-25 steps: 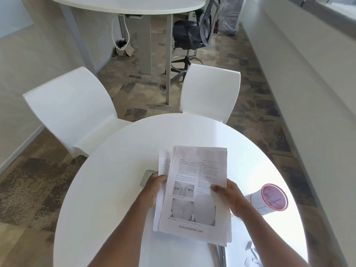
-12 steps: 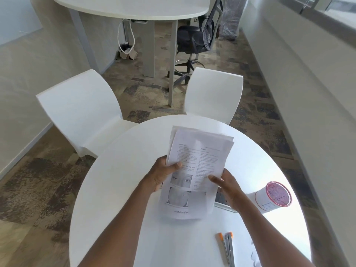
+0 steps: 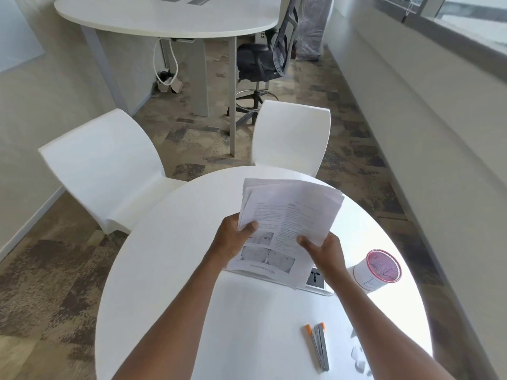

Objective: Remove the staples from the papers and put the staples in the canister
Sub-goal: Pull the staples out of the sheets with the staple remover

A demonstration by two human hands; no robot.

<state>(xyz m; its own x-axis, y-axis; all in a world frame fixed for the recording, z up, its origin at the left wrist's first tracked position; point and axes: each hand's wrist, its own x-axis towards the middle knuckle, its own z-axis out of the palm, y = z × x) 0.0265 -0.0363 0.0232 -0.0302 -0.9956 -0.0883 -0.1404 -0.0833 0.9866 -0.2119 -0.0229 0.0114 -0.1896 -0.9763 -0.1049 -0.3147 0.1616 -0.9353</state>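
So the papers [image 3: 290, 215] sit over the middle of the tabletop [image 3: 170, 270], canister [image 3: 380, 268] by the right edge, staple remover [image 3: 319, 346] toward the near right edge, and 2 chairs [image 3: 104, 171] behind the far edge.

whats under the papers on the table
A white socket panel pokes out from under the lower right corner of the papers, held up by the left hand and right hand. The rest is covered.
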